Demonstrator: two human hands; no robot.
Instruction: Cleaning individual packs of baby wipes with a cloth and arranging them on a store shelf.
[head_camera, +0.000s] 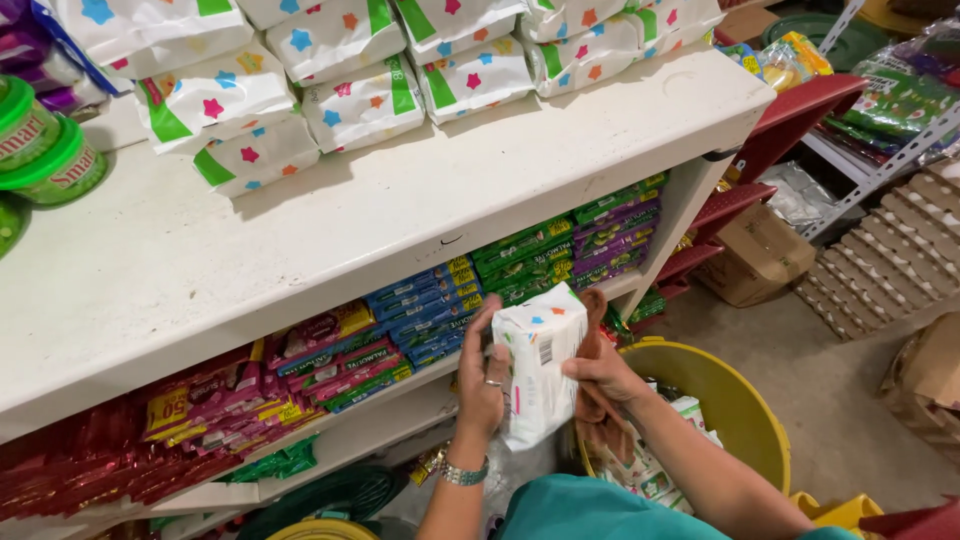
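Head view, lower centre of the frame: both hands grip one white packet (536, 362) printed with coloured stars. The left hand (482, 378) is wrapped around the packet's left edge, fingers curled onto its front face; a ring shows on one finger and a metal wristband (464, 474) sits on the wrist. The right hand (600, 375) pinches the packet's right edge, and a brown cloth (597, 405) hangs from the same grip. The packet stands roughly upright, tilted slightly to the right, in front of the lower shelf edge.

Just right of the hands, at lower right of centre, stands a yellow bucket (735, 395) containing more packets of the same print. Across the top of the frame, matching star-printed packets (365, 100) lie in rows on the white shelf top (300, 225). Green-lidded tubs (50, 150) sit at the upper left edge. On the shelf below, stacks of red, blue, green and purple wrapped goods (420, 310) fill the row. Cardboard egg trays (890, 255) occupy the right edge.
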